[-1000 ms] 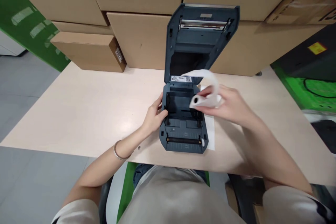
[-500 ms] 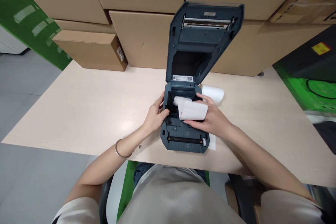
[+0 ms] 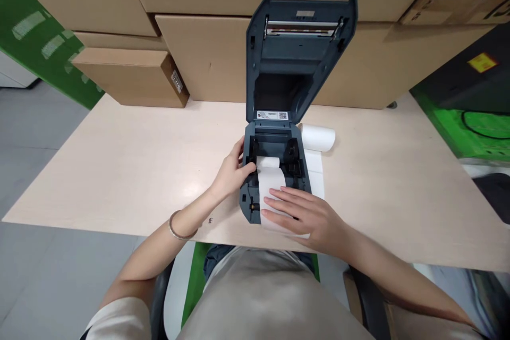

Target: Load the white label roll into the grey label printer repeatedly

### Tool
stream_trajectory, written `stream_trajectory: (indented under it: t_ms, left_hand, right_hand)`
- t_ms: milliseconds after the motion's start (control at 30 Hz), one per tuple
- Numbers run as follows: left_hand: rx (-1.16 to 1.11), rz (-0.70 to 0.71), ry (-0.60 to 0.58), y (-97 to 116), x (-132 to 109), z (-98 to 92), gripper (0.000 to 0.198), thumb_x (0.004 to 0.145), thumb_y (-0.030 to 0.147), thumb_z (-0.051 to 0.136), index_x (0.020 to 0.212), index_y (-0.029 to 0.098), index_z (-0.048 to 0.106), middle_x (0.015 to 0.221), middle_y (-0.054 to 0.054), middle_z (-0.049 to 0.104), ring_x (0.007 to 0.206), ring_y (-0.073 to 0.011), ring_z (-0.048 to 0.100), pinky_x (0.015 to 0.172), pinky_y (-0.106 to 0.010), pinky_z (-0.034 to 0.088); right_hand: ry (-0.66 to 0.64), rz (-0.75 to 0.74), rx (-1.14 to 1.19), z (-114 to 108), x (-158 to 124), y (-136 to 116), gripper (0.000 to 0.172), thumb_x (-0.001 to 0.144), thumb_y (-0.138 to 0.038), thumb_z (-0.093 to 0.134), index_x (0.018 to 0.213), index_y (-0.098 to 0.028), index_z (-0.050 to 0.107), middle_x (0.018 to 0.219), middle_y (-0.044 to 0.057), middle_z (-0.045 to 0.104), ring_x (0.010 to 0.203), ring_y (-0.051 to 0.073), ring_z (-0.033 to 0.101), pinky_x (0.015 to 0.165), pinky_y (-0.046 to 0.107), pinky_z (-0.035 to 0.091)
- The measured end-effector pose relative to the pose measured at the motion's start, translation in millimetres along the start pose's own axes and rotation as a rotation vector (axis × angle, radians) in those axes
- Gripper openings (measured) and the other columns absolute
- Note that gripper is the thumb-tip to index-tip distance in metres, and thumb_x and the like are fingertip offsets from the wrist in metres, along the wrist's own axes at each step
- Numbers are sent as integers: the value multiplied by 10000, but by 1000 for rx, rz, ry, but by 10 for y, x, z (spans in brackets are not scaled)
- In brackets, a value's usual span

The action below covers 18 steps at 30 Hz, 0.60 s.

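A dark grey label printer (image 3: 249,199) stands on the table with its lid (image 3: 297,58) raised. My left hand (image 3: 231,172) grips the printer's left side wall, thumb over the rim and fingers outside. Inside the bay, the white label roll (image 3: 268,161) sits toward the left, near a black holder on the right. A strip of label paper (image 3: 271,183) runs from the roll over the printer's front edge. My right hand (image 3: 306,218) lies over this strip, fingers stretched and slightly apart. It covers most of the front roller.
Another white paper roll (image 3: 319,138) lies right of the printer, its loose strip (image 3: 314,170) trailing forward on the table (image 3: 159,170). A flat cardboard box (image 3: 127,77) stands back left. Large cartons (image 3: 207,58) line the table's rear. A black object (image 3: 494,196) is at the far right.
My right hand has let go of the bunched paper and moved forward and down. The strip now lies drawn out over the printer's front. My left hand stays on the side wall.
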<state>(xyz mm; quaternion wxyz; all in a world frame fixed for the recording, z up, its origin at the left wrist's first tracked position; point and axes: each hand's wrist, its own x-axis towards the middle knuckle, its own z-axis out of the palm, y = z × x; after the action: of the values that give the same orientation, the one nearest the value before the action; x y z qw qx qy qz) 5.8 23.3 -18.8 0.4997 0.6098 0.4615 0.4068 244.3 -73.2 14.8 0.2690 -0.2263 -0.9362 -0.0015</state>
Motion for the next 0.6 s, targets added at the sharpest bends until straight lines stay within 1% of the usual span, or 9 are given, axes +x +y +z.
stream_trajectory:
  t_ms: [100,167,267,333,400,433,467,533,600]
  left_hand:
    - [26,-7,-25,-35,15,-8,870,785,233,665,1622,202,430,1623,-147,596,1477,-354,599,1210,-550,548]
    - [59,18,-47,-55,24,-13,852,829,253,677,1636,215,408,1646,-156,567,1489,-353,591,1216,-547,546]
    - [146,80,-64,-52,-7,-36,779,934,370,705,1639,221,409,1684,-171,523,1533,-355,554,1283,-569,479]
    - [279,156,-13,-18,-83,-71,729,1013,454,664,1649,215,401,1712,-182,486,1591,-359,492,1325,-595,415]
    - [450,338,51,33,-204,-119,687,1075,461,587,1676,209,371,1744,-186,439,1663,-357,385,1356,-609,354]
    - [521,486,45,60,-276,-143,673,1093,456,552,1689,207,361,1745,-184,438,1686,-351,341,1366,-605,336]
    - [574,647,-10,84,-353,-162,674,1105,473,516,1698,195,355,1724,-182,471,1694,-338,326,1373,-590,327]
    - [653,942,-206,112,-505,-175,735,1109,586,443,1690,141,377,1621,-181,599,1677,-308,371,1384,-537,328]
    - [754,1089,-378,109,-647,-150,875,1078,722,405,1655,64,423,1555,-193,661,1649,-293,423,1397,-488,314]
  right_hand:
    - [27,6,-36,19,-9,-30,337,1008,-123,581,1294,-174,752,1361,64,795,1353,239,721,1226,412,583]
    - [-1,0,-62,25,-25,-50,362,988,-116,596,1315,-164,745,1384,74,784,1359,258,716,1219,427,589]
    - [-96,-24,-84,15,-45,-82,377,1008,-260,680,1361,-135,724,1423,118,759,1363,306,710,1184,465,612]
    - [-121,-25,-75,2,-57,-99,453,1025,-402,702,1377,-116,712,1444,150,742,1379,331,696,1172,488,611]
    - [-111,-33,-27,-18,-74,-100,575,1047,-555,646,1396,-101,695,1465,173,725,1408,339,674,1190,498,584]
    - [-80,-45,11,-37,-86,-88,634,1064,-624,577,1393,-95,691,1455,173,731,1402,329,677,1208,494,564]
    - [-41,-67,60,-65,-99,-62,689,1078,-679,493,1380,-92,691,1430,166,747,1380,309,692,1231,486,539]
    - [32,-116,177,-157,-117,42,736,1094,-721,353,1334,-117,699,1325,123,801,1279,254,744,1259,453,507]
    - [79,-45,229,-294,-94,230,673,1110,-700,275,1303,-225,710,1204,36,835,1160,204,780,1238,428,516]
